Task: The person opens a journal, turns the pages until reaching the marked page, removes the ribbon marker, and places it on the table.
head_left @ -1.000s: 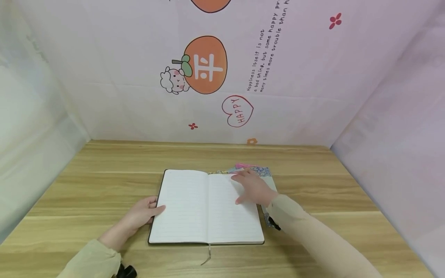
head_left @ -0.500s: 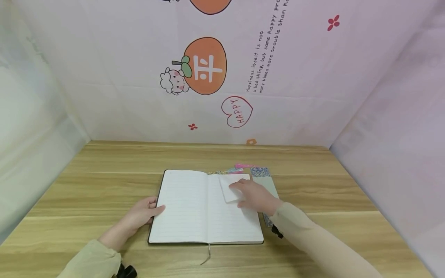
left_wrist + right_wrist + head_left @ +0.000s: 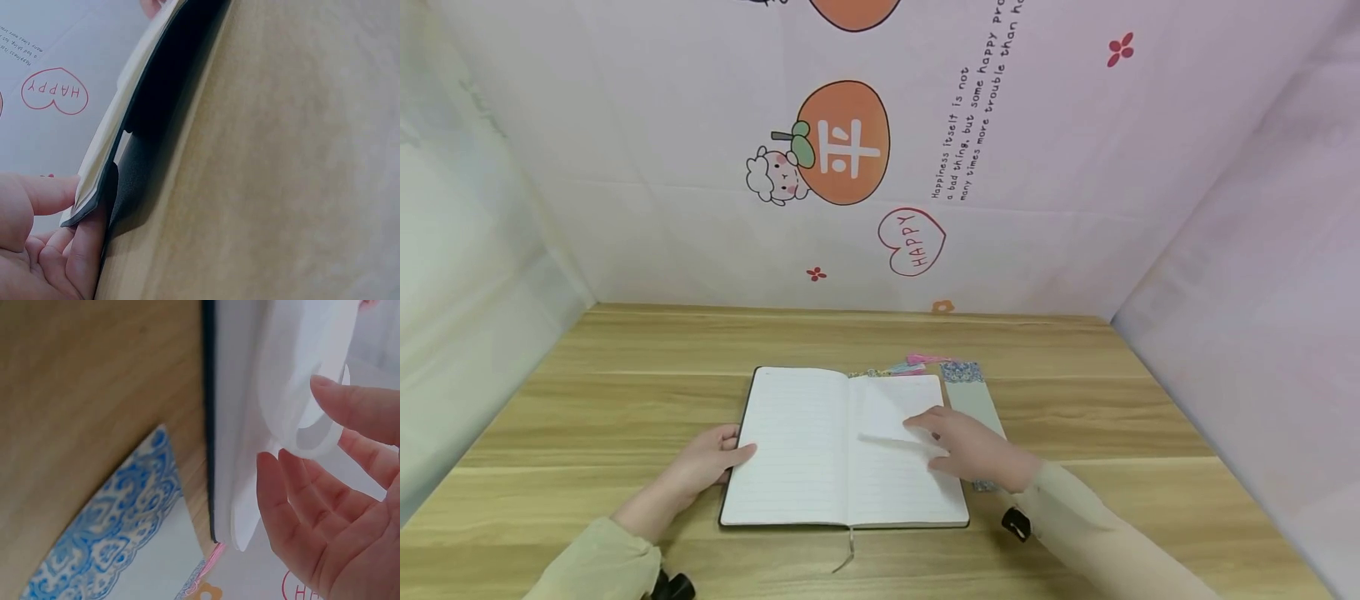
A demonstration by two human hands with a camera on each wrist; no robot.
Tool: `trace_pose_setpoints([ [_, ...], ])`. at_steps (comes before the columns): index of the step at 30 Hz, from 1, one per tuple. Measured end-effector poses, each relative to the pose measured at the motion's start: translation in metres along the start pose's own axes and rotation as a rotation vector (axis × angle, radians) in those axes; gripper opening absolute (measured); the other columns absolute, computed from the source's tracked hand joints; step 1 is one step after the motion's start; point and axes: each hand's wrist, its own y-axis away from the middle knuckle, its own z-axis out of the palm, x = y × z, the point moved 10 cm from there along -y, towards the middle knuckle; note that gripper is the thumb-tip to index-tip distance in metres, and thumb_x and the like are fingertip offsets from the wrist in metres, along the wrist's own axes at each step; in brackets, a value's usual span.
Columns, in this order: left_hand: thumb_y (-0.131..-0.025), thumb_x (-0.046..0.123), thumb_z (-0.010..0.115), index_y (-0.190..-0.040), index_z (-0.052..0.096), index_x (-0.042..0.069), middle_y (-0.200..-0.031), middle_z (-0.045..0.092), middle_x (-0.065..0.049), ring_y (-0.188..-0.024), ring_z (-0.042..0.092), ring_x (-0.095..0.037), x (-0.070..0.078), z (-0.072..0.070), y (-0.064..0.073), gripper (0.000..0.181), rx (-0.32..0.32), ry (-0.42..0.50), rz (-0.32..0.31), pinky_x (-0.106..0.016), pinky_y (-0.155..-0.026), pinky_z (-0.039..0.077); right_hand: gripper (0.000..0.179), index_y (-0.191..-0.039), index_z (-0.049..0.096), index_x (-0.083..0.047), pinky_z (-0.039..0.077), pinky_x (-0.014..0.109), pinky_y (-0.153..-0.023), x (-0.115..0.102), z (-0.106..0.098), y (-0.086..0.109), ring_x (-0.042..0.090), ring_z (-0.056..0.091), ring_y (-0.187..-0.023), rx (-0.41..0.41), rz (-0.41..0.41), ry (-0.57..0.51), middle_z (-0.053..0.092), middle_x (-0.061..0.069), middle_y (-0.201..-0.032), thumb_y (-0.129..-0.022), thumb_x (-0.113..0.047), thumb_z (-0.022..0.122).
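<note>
An open lined notebook (image 3: 790, 450) with a dark cover lies on the table. At its left edge my left hand (image 3: 703, 458) grips it, thumb on the page and fingers beneath the cover, as the left wrist view shows. Over the right half, my right hand (image 3: 973, 446) holds a lifted, bending page (image 3: 883, 417) of the notebook. In the right wrist view that page (image 3: 303, 440) curls between thumb and fingers. Right of the notebook lies a pale bookmark (image 3: 973, 400) with blue patterned ends, partly hidden by the right hand and wrist.
Pink and blue tassels (image 3: 917, 362) stick out behind the notebook's top edge. A thin ribbon (image 3: 852, 550) hangs from its bottom edge. A printed cloth wall (image 3: 700, 233) bounds the wooden table (image 3: 647, 358) at the back, with pale cloth at both sides.
My right hand has moved down and to the right, drawing the page's top corner over toward me. More of the bookmark is uncovered. The left hand has stayed in place.
</note>
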Motion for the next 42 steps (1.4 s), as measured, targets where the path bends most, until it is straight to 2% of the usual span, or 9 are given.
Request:
trace_pose_setpoints([
  [3,-0.096,0.017,0.055,-0.135,0.037,-0.013,-0.118,0.062,-0.021,-0.082,0.062,-0.012,-0.001,0.000,0.000,0.053,0.000,0.010,-0.001,-0.030,-0.071,0.050,0.052,-0.130,0.054,-0.004,0.051,0.026,-0.074,-0.001,-0.003,0.005,0.020,0.057,-0.095,-0.002,0.009,-0.095,0.057,0.012,-0.125,-0.081,0.002,0.070],
  [9,-0.096,0.018,0.055,-0.134,0.039,-0.012,-0.114,0.065,-0.018,-0.081,0.062,-0.011,-0.001,-0.001,0.000,0.051,0.001,0.009,0.005,-0.029,-0.071,0.050,0.048,-0.127,0.056,-0.004,0.047,0.020,-0.058,-0.008,-0.011,0.012,0.024,0.062,-0.097,0.020,-0.037,-0.229,0.058,0.014,-0.125,-0.081,0.004,0.068],
  [14,-0.096,0.018,0.055,-0.134,0.038,-0.013,-0.117,0.063,-0.021,-0.083,0.062,-0.012,-0.001,-0.001,0.000,0.052,-0.003,0.006,0.005,-0.030,-0.072,0.050,0.048,-0.130,0.054,-0.006,0.050,0.020,-0.068,-0.007,-0.011,0.010,0.026,0.062,-0.102,0.013,0.002,-0.364,0.057,0.015,-0.127,-0.084,-0.002,0.067],
  [22,-0.096,0.020,0.055,-0.137,0.036,-0.012,-0.124,0.059,-0.023,-0.088,0.062,-0.013,-0.004,-0.001,-0.002,0.056,-0.008,-0.013,0.001,-0.032,-0.076,0.051,0.056,-0.143,0.037,-0.005,0.054,0.033,-0.074,-0.003,-0.015,0.008,0.035,0.049,-0.115,0.096,0.149,-0.721,0.042,0.024,-0.136,-0.093,-0.016,0.059],
  [26,-0.096,0.019,0.055,-0.136,0.035,-0.013,-0.122,0.059,-0.024,-0.087,0.062,-0.014,-0.002,0.000,-0.002,0.056,-0.018,-0.004,0.012,-0.033,-0.076,0.052,0.059,-0.150,0.024,-0.011,0.051,0.042,-0.088,-0.016,-0.006,0.005,0.036,0.044,-0.122,0.023,0.101,-0.811,0.033,0.024,-0.145,-0.099,-0.030,0.047],
  [29,-0.096,0.017,0.054,-0.136,0.034,-0.015,-0.119,0.062,-0.023,-0.085,0.063,-0.013,0.000,0.000,-0.001,0.055,-0.021,0.010,0.019,-0.033,-0.075,0.052,0.058,-0.152,0.015,-0.015,0.042,0.047,-0.101,-0.033,0.007,0.001,0.037,0.042,-0.127,-0.084,0.022,-0.798,0.028,0.022,-0.150,-0.103,-0.037,0.035],
  [31,-0.096,0.016,0.054,-0.135,0.035,-0.015,-0.116,0.063,-0.022,-0.083,0.063,-0.013,0.001,0.000,-0.001,0.054,-0.021,0.015,0.021,-0.033,-0.074,0.053,0.056,-0.153,0.015,-0.018,0.035,0.050,-0.105,-0.041,0.014,-0.001,0.035,0.041,-0.130,-0.120,0.002,-0.732,0.030,0.017,-0.151,-0.103,-0.038,0.032],
  [36,-0.096,0.018,0.055,-0.135,0.036,-0.014,-0.112,0.065,-0.019,-0.082,0.062,-0.013,0.000,0.000,0.000,0.054,-0.009,0.003,0.009,-0.032,-0.074,0.051,0.054,-0.152,0.019,-0.022,0.030,0.051,-0.108,-0.053,0.027,-0.008,0.029,0.036,-0.136,-0.144,-0.012,-0.537,0.030,0.007,-0.153,-0.103,-0.036,0.035],
  [42,-0.096,0.016,0.055,-0.134,0.038,-0.013,-0.112,0.066,-0.017,-0.081,0.063,-0.012,0.000,0.001,0.001,0.051,-0.017,0.029,0.017,-0.030,-0.073,0.052,0.057,-0.151,0.022,-0.016,0.020,0.041,-0.116,-0.067,0.041,-0.017,0.018,0.021,-0.144,-0.184,-0.056,-0.384,0.024,0.000,-0.156,-0.101,-0.037,0.040],
])
